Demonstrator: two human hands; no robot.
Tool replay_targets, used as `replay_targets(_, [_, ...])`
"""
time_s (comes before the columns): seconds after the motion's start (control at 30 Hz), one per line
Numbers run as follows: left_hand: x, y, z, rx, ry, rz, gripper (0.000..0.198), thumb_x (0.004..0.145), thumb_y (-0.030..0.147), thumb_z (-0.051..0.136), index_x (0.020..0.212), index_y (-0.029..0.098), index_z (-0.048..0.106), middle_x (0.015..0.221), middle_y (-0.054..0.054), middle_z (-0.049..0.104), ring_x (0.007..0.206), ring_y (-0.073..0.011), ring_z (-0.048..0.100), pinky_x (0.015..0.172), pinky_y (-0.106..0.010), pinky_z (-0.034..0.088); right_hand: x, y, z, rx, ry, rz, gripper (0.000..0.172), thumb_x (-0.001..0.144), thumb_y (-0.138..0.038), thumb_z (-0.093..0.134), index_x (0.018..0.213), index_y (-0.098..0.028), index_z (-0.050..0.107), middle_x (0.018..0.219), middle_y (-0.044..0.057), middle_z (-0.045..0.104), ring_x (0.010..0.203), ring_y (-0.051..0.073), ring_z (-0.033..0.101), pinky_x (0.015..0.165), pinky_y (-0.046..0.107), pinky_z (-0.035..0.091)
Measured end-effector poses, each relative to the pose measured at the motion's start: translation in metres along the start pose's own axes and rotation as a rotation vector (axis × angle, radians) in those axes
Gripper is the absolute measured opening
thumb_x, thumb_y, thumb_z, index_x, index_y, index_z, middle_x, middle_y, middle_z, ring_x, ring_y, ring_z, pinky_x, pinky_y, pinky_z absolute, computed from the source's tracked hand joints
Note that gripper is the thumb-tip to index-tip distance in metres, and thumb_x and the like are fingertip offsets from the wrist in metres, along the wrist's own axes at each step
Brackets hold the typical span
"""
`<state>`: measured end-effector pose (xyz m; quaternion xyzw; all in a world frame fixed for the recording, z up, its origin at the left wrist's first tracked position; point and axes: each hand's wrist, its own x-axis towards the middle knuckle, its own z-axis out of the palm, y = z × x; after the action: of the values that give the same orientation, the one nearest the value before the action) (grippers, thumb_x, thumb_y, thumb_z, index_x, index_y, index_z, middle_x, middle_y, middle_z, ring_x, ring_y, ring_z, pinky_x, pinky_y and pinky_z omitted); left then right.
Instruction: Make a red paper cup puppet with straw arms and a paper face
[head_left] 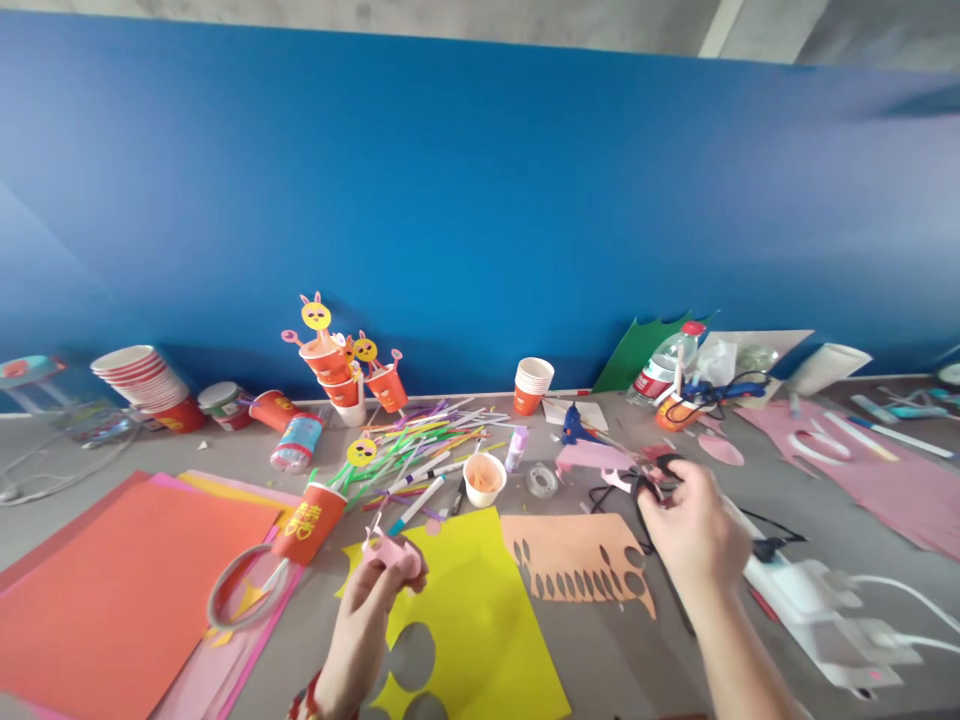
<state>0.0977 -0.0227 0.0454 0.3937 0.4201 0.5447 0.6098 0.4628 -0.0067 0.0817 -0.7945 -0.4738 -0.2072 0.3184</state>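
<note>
My left hand [366, 608] is closed, pinching a small cut piece of pink paper [396, 554] above the yellow paper sheet [480, 600], which has round holes cut in it. Over on the right, the fingers of my right hand [701, 535] are curled around the black handles of a pair of scissors [642, 488]; the blades are hard to make out. Just beyond the scissors lies a pink paper scrap [596, 457]. Between my hands rests a peach paper sheet [581, 545] with rows of cut-out shapes.
Orange paper [135, 590] and a tape roll [225, 590] lie left, beside a tipped red cup [309, 522]. Behind are decorated cups [324, 358], colourful sticks [420, 440], a glue stick [516, 449] and a glue gun [574, 426]. A power strip [806, 590] with cables lies right.
</note>
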Motion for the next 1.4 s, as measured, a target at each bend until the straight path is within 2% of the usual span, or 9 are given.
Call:
replay_targets(0.2, [-0.004,0.001,0.0,0.044,-0.03,0.018,0.029,0.086,0.041,0.069,0.071,0.016,0.062,0.076,-0.003,0.058,0.07,-0.0171,0.053,0.071,-0.03,0.045,-0.027,-0.011,0.041,0.247,-0.354,-0.046,0.023,0.073,-0.028,0.058,0.095,-0.023,0.061,0.09,0.011,0.074,0.079,0.031,0.067,0.062,0.034,0.042])
replay_targets(0.37, [-0.004,0.003,0.0,0.06,-0.066,0.007,0.031,0.088,0.04,0.067,0.07,0.017,0.059,0.077,-0.003,0.056,0.071,-0.0172,0.053,0.071,-0.03,0.045,-0.035,-0.014,0.053,0.429,-0.443,0.047,0.02,0.075,-0.037,0.062,0.089,-0.024,0.056,0.085,0.009,0.073,0.074,0.029,0.067,0.06,0.034,0.045])
replay_targets(0.5, [-0.004,-0.001,0.0,0.074,-0.075,-0.023,0.031,0.088,0.042,0.067,0.073,0.016,0.062,0.076,-0.003,0.057,0.071,-0.0167,0.052,0.07,-0.029,0.045,-0.039,-0.018,0.051,0.663,-0.547,0.095,0.035,0.079,-0.056,0.065,0.084,-0.024,0.051,0.073,0.006,0.071,0.066,0.026,0.068,0.056,0.033,0.051])
replay_targets(0.67, [-0.003,-0.002,0.002,0.067,-0.12,-0.011,0.029,0.089,0.042,0.066,0.075,0.016,0.064,0.078,-0.003,0.059,0.072,-0.0163,0.053,0.07,-0.028,0.046,-0.044,-0.03,0.042,0.918,-0.625,0.157,0.048,0.081,-0.065,0.065,0.099,-0.022,0.052,0.085,0.008,0.073,0.062,0.023,0.07,0.056,0.035,0.057])
replay_targets(0.8, [-0.003,0.005,0.008,0.087,-0.153,-0.03,0.031,0.087,0.044,0.068,0.074,0.015,0.066,0.075,-0.004,0.061,0.069,-0.0157,0.054,0.069,-0.028,0.047,-0.053,-0.043,0.017,1.04,-0.603,0.164,0.042,0.078,-0.052,0.076,0.1,-0.022,0.056,0.098,0.01,0.071,0.074,0.023,0.07,0.066,0.033,0.057])
replay_targets(1.0, [-0.004,0.012,0.014,0.087,-0.252,-0.093,0.031,0.087,0.043,0.068,0.075,0.015,0.065,0.077,-0.004,0.063,0.066,-0.0159,0.061,0.068,-0.029,0.051,-0.099,-0.092,-0.023,1.107,-1.195,0.178,0.025,0.078,-0.037,0.077,0.079,-0.02,0.058,0.073,0.0,0.065,0.063,0.016,0.06,0.057,0.025,0.049])
replay_targets(1.13, [-0.006,0.014,0.015,0.216,-0.344,-0.053,0.032,0.093,0.042,0.059,0.077,0.015,0.066,0.078,-0.006,0.064,0.07,-0.0169,0.062,0.069,-0.028,0.05,-0.118,-0.127,-0.025,1.342,-1.178,0.346,0.027,0.074,-0.033,0.078,0.083,-0.02,0.056,0.082,0.002,0.067,0.067,0.014,0.058,0.057,0.023,0.045])
replay_targets(1.27, [-0.006,0.021,0.014,0.544,-0.419,0.038,0.027,0.093,0.032,0.057,0.075,0.015,0.068,0.072,-0.006,0.066,0.068,-0.0167,0.061,0.067,-0.025,0.047,-0.117,-0.141,-0.015,1.404,-1.184,0.363,0.025,0.07,-0.022,0.076,0.085,-0.02,0.056,0.078,-0.002,0.064,0.06,0.011,0.055,0.053,0.021,0.04])
replay_targets(1.4, [-0.006,0.019,0.014,0.614,-0.35,0.111,0.021,0.091,0.029,0.061,0.074,0.017,0.063,0.072,-0.004,0.066,0.068,-0.0156,0.061,0.064,-0.023,0.045,-0.118,-0.145,-0.012,1.44,-1.128,0.394,0.023,0.068,-0.02,0.075,0.081,-0.02,0.056,0.075,-0.003,0.063,0.063,0.011,0.057,0.057,0.021,0.043])
